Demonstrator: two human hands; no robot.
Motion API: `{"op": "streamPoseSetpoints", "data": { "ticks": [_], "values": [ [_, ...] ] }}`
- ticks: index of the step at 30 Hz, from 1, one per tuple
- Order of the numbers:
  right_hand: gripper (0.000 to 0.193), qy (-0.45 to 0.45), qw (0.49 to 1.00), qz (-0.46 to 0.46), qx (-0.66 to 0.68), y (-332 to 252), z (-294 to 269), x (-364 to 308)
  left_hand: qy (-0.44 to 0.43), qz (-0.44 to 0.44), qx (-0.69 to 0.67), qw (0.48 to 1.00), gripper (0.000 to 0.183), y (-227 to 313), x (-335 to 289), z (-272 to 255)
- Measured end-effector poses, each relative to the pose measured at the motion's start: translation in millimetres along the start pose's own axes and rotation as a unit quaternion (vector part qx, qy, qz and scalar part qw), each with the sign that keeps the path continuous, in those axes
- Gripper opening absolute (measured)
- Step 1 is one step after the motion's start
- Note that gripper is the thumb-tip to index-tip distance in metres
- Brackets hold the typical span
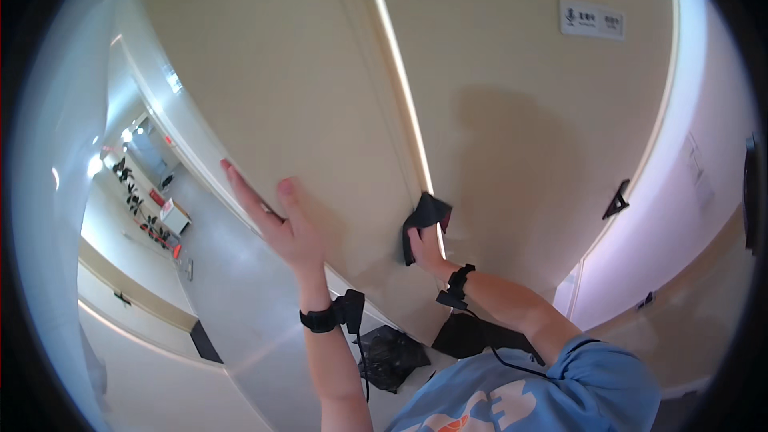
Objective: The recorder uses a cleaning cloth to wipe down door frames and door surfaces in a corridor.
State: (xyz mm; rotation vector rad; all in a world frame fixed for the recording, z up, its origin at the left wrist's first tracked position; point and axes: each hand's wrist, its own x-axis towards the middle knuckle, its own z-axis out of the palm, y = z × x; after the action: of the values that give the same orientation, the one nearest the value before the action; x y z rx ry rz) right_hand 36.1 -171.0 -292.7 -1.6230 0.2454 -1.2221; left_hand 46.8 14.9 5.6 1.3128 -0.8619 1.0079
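My right hand (430, 250) grips a dark cloth (428, 212) with reddish edges, pressed over the bright metal strip (400, 72) that runs down between two beige panels. Part of the cloth hides the fingers. My left hand (290, 228) is raised at the outer edge of the left panel (280, 72), with its fingers stretched out and the thumb apart. It holds nothing; whether it touches the panel I cannot tell. Each wrist wears a black strap with a small box and a cable.
A black plastic bag (390, 358) sits on the floor below my hands, beside a dark flat piece (488, 338). The right panel (512, 56) carries a small white sign (591, 19) and a black handle (617, 200). Leftward, a corridor holds a leafy plant (136, 202) and a white cabinet (174, 217).
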Motion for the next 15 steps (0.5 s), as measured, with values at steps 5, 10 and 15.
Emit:
{"op": "streamPoseSetpoints", "data": {
  "ticks": [5, 10, 15],
  "values": [
    [0.044, -0.046, 0.949, 0.313, 0.003, 31, -45, -28, 0.016, -0.002, 0.033, 0.999, 0.069, -13, -5, 11],
    [0.041, -0.056, 0.790, 0.418, 0.444, 59, -131, -68, 0.023, 0.010, 0.161, 0.987, 0.066, -24, 3, -6],
    [0.048, 0.042, 0.789, 0.464, 0.401, 76, -248, -144, 0.022, -0.051, 0.082, 0.995, 0.068, -22, 5, 8]
  ]
}}
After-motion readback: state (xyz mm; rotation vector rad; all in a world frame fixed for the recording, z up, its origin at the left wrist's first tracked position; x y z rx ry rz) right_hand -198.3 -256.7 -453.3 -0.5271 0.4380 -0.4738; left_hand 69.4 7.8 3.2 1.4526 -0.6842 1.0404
